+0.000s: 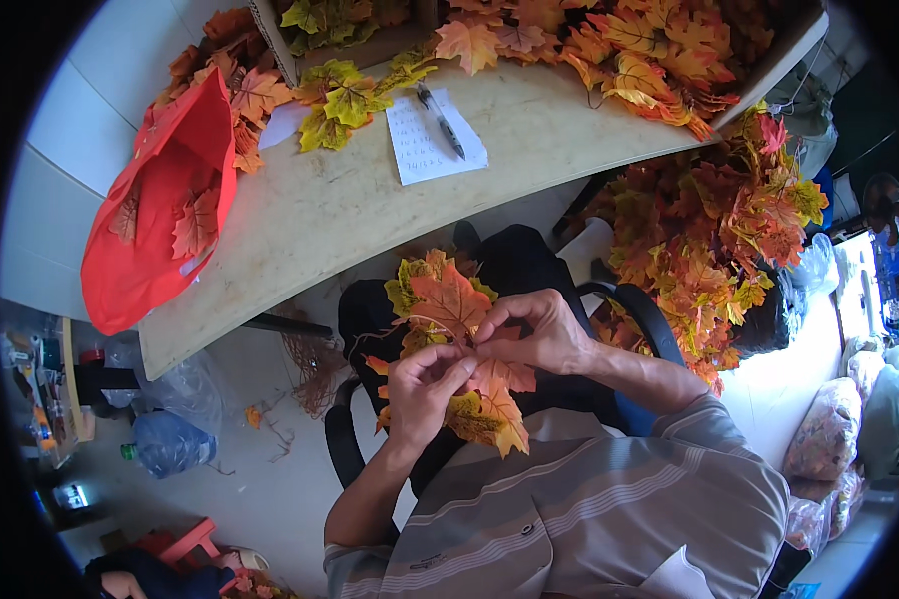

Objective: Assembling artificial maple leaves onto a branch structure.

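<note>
Above my lap, both hands work on an artificial maple-leaf garland (449, 301) with orange and yellow-green leaves. My left hand (422, 392) pinches its stem from the left, thumb against fingers. From the right, my right hand (541, 337) meets it, its fingertips closed on the same stem close to the left fingertips. Leaves stick out above and below the hands. A thin pale cord loops out to the left of the leaves. The exact spot between the fingertips is too small to make out.
On the table (310, 215) lie a sheet of paper (415, 150), a pen (442, 122) and a red bag (155, 225). Leaf piles (649, 60) and a cardboard box (275, 40) stand farther back. Garlands (699, 230) hang at right. A large bottle (175, 442) lies on the floor.
</note>
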`<state>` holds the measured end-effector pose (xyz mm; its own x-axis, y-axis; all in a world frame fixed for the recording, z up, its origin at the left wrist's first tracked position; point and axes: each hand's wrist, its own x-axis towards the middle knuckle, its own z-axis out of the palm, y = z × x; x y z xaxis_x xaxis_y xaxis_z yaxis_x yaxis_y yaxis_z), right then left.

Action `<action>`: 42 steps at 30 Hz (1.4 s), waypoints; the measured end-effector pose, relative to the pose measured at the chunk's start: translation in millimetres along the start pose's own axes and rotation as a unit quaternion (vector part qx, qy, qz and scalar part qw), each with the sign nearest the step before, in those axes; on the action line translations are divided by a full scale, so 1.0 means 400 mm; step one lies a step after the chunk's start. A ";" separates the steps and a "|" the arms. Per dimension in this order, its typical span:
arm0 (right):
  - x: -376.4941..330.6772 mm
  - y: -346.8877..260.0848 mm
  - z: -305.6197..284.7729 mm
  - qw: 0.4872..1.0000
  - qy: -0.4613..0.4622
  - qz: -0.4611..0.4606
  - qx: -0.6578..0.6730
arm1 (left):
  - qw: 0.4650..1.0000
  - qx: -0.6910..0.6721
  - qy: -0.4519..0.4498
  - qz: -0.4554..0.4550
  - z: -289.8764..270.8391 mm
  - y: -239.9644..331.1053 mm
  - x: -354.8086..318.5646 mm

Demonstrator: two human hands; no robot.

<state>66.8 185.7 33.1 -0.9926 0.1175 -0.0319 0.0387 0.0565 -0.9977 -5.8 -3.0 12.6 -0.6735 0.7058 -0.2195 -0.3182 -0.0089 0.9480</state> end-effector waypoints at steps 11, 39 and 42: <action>0.000 -0.002 -0.006 0.981 -0.017 -0.113 -0.157 | 0.988 -0.151 0.015 0.001 -0.006 -0.015 0.016; -0.013 0.067 0.028 0.970 0.015 -0.150 -0.192 | 0.994 -0.109 0.006 0.016 -0.038 -0.082 0.034; -0.014 0.061 0.030 0.982 0.018 -0.108 -0.151 | 0.992 -0.129 0.007 -0.001 -0.027 -0.058 0.032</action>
<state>71.8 174.6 8.3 -0.9768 0.1057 0.1862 -0.1341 0.3756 -0.9170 -14.4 -1.5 -14.9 -0.6810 0.6965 -0.2263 -0.4783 -0.1890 0.8576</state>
